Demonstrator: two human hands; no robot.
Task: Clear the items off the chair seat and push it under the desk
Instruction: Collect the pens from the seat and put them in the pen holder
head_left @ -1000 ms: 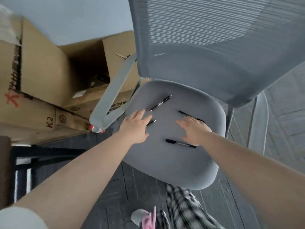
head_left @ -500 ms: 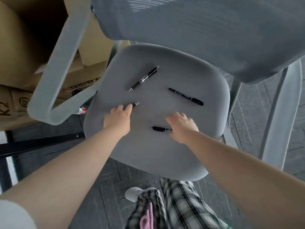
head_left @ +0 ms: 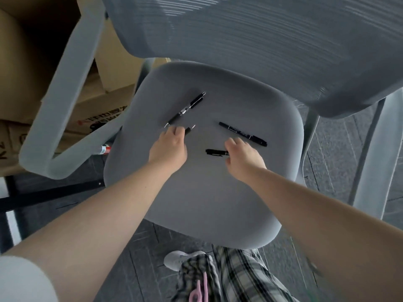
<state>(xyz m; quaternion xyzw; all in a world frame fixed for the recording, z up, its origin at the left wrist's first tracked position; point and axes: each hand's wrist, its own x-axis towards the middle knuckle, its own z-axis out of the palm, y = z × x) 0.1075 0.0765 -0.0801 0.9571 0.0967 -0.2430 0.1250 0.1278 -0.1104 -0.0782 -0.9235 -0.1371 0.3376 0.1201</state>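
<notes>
A grey chair seat [head_left: 202, 192] fills the middle, with its mesh backrest [head_left: 250, 40] above. Several black pens lie on it. My left hand [head_left: 169, 147] is closed around one pen [head_left: 189, 130], whose tip sticks out past my fingers. A black click pen [head_left: 186, 109] lies just above that hand. My right hand [head_left: 244, 159] grips the right end of a short black pen [head_left: 216, 152]. A longer black marker [head_left: 243, 134] rests free just beyond my right fingers.
The grey left armrest [head_left: 63, 101] loops at the left, with cardboard boxes [head_left: 32, 68] behind it. A black desk frame bar [head_left: 50, 192] runs low at the left. The right armrest [head_left: 375, 162] stands at the right. My plaid trouser leg [head_left: 235, 277] and shoe are below the seat.
Both hands have moved further up the seat and closed on pens, the left on the one near the click pen, the right on the short one. The view shifted slightly.
</notes>
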